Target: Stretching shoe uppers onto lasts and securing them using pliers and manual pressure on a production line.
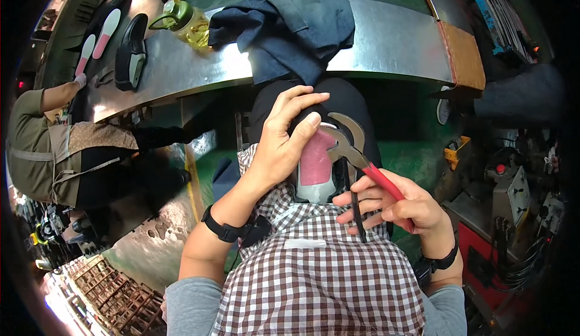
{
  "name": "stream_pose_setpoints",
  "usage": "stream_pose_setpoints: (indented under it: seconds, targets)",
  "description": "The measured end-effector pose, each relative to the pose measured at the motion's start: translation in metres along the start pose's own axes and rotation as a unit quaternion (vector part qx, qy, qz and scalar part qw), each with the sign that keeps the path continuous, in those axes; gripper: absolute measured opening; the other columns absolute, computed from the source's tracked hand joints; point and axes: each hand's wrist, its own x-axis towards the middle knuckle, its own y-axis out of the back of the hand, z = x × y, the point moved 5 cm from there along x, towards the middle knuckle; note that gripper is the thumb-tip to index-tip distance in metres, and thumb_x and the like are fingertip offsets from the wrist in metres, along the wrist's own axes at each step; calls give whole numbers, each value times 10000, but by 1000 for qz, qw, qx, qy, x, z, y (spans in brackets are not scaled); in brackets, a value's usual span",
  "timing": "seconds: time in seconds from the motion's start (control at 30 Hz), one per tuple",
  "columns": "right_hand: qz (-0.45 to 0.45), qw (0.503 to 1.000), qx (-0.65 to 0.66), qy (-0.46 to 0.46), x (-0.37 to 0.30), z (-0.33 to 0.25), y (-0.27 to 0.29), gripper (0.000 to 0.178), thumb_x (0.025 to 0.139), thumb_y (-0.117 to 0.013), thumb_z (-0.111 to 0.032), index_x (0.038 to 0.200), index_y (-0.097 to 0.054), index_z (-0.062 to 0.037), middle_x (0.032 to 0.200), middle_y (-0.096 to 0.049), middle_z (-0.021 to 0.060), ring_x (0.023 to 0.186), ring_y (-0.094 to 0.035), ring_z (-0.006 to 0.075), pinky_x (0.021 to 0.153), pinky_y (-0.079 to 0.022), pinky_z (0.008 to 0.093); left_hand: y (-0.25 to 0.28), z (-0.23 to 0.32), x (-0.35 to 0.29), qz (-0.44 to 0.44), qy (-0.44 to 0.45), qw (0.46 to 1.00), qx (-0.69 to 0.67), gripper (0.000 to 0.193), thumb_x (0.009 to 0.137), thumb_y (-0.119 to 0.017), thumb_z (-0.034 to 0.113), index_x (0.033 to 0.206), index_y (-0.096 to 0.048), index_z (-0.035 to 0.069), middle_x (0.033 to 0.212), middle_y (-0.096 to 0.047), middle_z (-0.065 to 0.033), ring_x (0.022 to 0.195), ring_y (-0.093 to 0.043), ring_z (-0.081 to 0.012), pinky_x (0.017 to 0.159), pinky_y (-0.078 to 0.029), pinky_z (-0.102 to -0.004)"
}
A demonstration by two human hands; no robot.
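Note:
A black shoe with a pink and pale grey underside (pixel 315 164) lies on my lap, its underside facing up. My left hand (pixel 281 134) grips it near its far end, fingers curled over the dark upper and thumb along the edge. In my right hand (pixel 414 206) is a pair of pincers (pixel 385 182) with red on one handle; the other handle looks dark. Its curved metal jaws stand apart at the right edge of the shoe. A few fingers of that hand reach between the two handles.
Ahead runs a metal-edged bench (pixel 393 40) with a dark blue cloth (pixel 290 28), a yellow-green bottle (pixel 184 22) and several black shoes (pixel 131 52). A co-worker (pixel 51 149) stands at the left. Machinery (pixel 510 194) is at the right, wooden racks (pixel 115 291) lower left.

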Motion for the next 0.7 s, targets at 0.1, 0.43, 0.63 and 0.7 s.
stream_pose_setpoints:
  seconds: [0.1, 0.43, 0.63, 0.7]
  targets:
    - [21, 1000, 3, -13, 2, 1, -4, 626, 800, -471, 30, 1415, -359, 56, 1398, -494, 290, 1245, -570, 400, 967, -530, 474, 1, 2, -3, 5, -5, 1000, 7, 471, 1007, -484, 381, 1283, -626, 26, 1318, -555, -175, 1253, -508, -285, 1066, -363, -376]
    - [104, 994, -36, -23, -9, -3, -23, 604, 800, -435, 39, 1402, -385, 45, 1372, -526, 252, 1250, -579, 347, 959, -543, 415, -4, 17, -13, -16, -44, 995, 82, 793, 787, -701, 583, 1378, -556, 77, 1357, -479, -224, 1240, -507, -379, 1046, -398, -438]
    - [171, 981, -85, -41, -8, 4, -19, 249, 986, -507, -68, 1221, -465, 0, 1159, -612, 158, 993, -679, 210, 805, -581, 322, -7, 25, -17, -49, -56, 990, 119, 1127, 544, -864, 607, 1474, -447, 127, 1420, -395, -250, 1300, -436, -449, 1056, -388, -528]
    - [163, 979, -120, 22, -4, 17, -10, 151, 1033, -512, -141, 1113, -449, -29, 1029, -615, 108, 824, -655, 143, 687, -565, 289, -8, 30, -19, -70, -55, 985, 151, 1230, 516, -890, 590, 1494, -385, 40, 1432, -400, -233, 1315, -449, -403, 1079, -381, -462]
